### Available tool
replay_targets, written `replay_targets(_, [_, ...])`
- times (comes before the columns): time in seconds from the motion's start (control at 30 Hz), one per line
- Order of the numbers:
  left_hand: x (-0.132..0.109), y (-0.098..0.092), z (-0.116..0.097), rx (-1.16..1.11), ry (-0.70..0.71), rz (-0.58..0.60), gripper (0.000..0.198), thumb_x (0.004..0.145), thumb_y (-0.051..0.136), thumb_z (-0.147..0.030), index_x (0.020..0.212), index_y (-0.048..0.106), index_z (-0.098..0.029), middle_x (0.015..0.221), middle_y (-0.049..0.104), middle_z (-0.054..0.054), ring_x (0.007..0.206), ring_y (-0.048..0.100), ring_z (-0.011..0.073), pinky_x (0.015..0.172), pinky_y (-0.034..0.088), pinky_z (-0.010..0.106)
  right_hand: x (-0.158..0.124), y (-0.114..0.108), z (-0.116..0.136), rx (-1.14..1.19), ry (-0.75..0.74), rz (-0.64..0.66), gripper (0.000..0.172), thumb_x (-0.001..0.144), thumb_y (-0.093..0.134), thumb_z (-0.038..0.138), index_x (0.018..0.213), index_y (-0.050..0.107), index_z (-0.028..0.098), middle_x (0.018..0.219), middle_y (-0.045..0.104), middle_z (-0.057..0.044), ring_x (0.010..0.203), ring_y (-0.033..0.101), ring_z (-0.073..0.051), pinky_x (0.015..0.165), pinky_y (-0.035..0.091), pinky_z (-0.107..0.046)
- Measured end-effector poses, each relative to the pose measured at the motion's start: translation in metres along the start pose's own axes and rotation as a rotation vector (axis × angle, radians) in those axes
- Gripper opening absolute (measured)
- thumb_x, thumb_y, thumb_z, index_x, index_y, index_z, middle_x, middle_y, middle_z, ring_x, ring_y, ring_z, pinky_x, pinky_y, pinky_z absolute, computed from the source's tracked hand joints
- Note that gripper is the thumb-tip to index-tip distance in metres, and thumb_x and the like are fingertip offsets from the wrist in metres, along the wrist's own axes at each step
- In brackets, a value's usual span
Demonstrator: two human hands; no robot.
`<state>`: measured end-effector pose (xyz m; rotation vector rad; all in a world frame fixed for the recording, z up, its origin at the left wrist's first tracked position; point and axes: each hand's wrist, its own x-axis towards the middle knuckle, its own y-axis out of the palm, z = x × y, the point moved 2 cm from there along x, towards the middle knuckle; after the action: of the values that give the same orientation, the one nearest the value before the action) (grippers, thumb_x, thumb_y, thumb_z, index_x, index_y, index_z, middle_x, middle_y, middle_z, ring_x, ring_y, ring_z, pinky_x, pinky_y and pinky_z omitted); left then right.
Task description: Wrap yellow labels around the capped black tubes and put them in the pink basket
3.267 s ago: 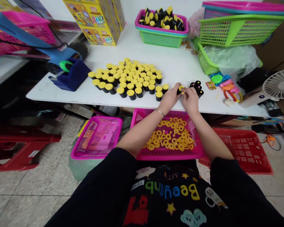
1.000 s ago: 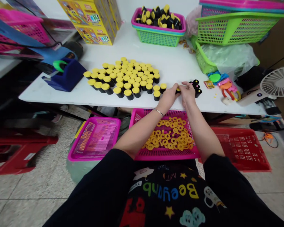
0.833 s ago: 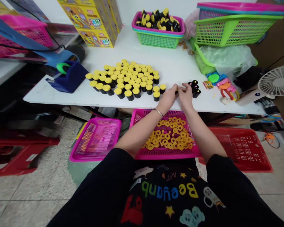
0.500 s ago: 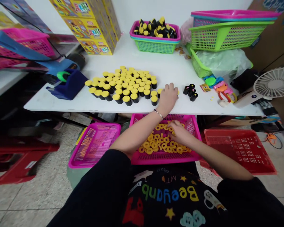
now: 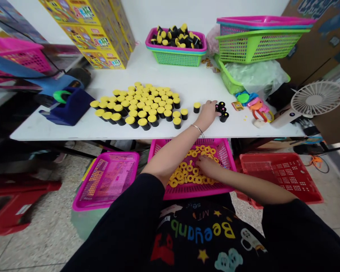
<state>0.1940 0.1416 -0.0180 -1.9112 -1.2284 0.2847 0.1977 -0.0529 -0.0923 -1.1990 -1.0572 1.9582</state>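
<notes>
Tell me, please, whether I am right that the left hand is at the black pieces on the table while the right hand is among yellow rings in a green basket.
The basket is pink, not green, as the head view shows; the left hand is at the black pieces on the table, and the right hand among yellow rings.

Left hand [image 5: 207, 115] touches black cylinders [image 5: 223, 118], right hand [image 5: 209, 167] yellow rings [image 5: 180, 176].

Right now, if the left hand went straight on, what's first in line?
The left hand would probably meet the cluster of black cylinders first; they sit right before it, contact perhaps already made.
</notes>
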Motion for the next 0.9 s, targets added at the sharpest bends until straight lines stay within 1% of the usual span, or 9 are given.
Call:
replay_targets(0.17, [-0.007,-0.001,0.007,-0.117,-0.013,-0.003,0.027,0.090,0.066,-0.013,0.117,0.061,-0.012,0.117,0.065,0.015,0.110,0.063,0.0227,0.106,0.049,0.040,0.002,-0.006,-0.008,0.107,0.000,-0.041,0.013,0.085,0.069,0.015,0.096,0.076,0.016,0.109,0.073,-0.014,0.104,0.068,-0.026,0.085,0.052,-0.032])
replay_targets(0.27, [-0.029,-0.014,0.014,-0.098,0.035,0.017,0.026,0.089,0.067,-0.015,0.114,0.061,-0.013,0.114,0.066,0.014,0.107,0.064,0.0229,0.103,0.051,0.039,-0.004,-0.015,-0.018,0.197,0.013,-0.067,0.011,0.086,0.070,0.014,0.096,0.075,0.016,0.091,0.077,-0.008,0.085,0.072,-0.020,0.077,0.053,-0.027])
replay_targets(0.33, [-0.048,-0.023,0.022,-0.098,0.053,0.023,0.029,0.087,0.067,-0.015,0.115,0.061,-0.013,0.114,0.065,0.013,0.104,0.066,0.0219,0.100,0.052,0.038,-0.011,-0.028,-0.026,0.274,0.000,-0.131,0.014,0.090,0.066,0.016,0.101,0.075,0.017,0.093,0.078,-0.007,0.084,0.072,-0.018,0.079,0.054,-0.028])
replay_targets(0.37, [-0.058,-0.027,0.026,-0.108,0.054,0.015,0.032,0.087,0.067,-0.014,0.118,0.060,-0.013,0.115,0.065,0.013,0.103,0.066,0.0214,0.100,0.053,0.037,-0.014,-0.037,-0.031,0.321,-0.010,-0.188,0.017,0.092,0.064,0.019,0.105,0.075,0.019,0.098,0.078,-0.007,0.086,0.073,-0.018,0.082,0.054,-0.029])
replay_targets(0.47, [-0.081,-0.033,0.037,-0.162,0.083,-0.025,0.038,0.088,0.065,-0.014,0.125,0.058,-0.013,0.123,0.065,0.014,0.110,0.066,0.0210,0.101,0.054,0.036,-0.023,-0.073,-0.050,0.561,-0.042,-0.625,0.021,0.091,0.065,0.027,0.107,0.077,0.023,0.105,0.078,-0.007,0.094,0.072,-0.020,0.090,0.055,-0.036])
replay_targets(0.53, [-0.089,-0.034,0.041,-0.198,0.127,-0.037,0.038,0.088,0.066,-0.014,0.126,0.058,-0.014,0.126,0.065,0.014,0.116,0.065,0.0212,0.105,0.053,0.037,-0.022,-0.093,-0.063,0.624,0.005,-0.826,0.024,0.090,0.064,0.032,0.108,0.077,0.023,0.099,0.076,-0.006,0.087,0.070,-0.019,0.086,0.056,-0.037])
replay_targets(0.67, [-0.094,-0.035,0.042,-0.250,0.137,-0.059,0.036,0.088,0.066,-0.013,0.124,0.060,-0.013,0.126,0.067,0.014,0.119,0.065,0.0202,0.107,0.052,0.037,0.000,-0.110,-0.074,0.784,0.074,-0.848,0.040,0.089,0.062,0.036,0.124,0.069,0.020,0.078,0.070,-0.001,0.065,0.062,-0.015,0.072,0.056,-0.035])
replay_targets(0.77, [-0.092,-0.034,0.043,-0.314,0.087,-0.034,0.046,0.089,0.067,-0.016,0.133,0.055,-0.015,0.125,0.070,0.012,0.114,0.068,0.0180,0.105,0.053,0.035,0.014,-0.112,-0.072,0.701,0.072,-0.897,0.047,0.089,0.061,0.031,0.135,0.060,0.022,0.082,0.072,0.000,0.066,0.062,-0.015,0.074,0.056,-0.035])
replay_targets(0.9, [-0.091,-0.032,0.046,-0.459,0.027,-0.004,0.070,0.088,0.069,-0.018,0.149,0.036,-0.017,0.123,0.071,0.011,0.107,0.071,0.0141,0.101,0.055,0.030,0.017,-0.110,-0.067,0.444,0.050,-0.989,0.029,0.093,0.055,0.031,0.115,0.072,0.021,0.096,0.077,-0.007,0.075,0.066,-0.018,0.081,0.058,-0.038])
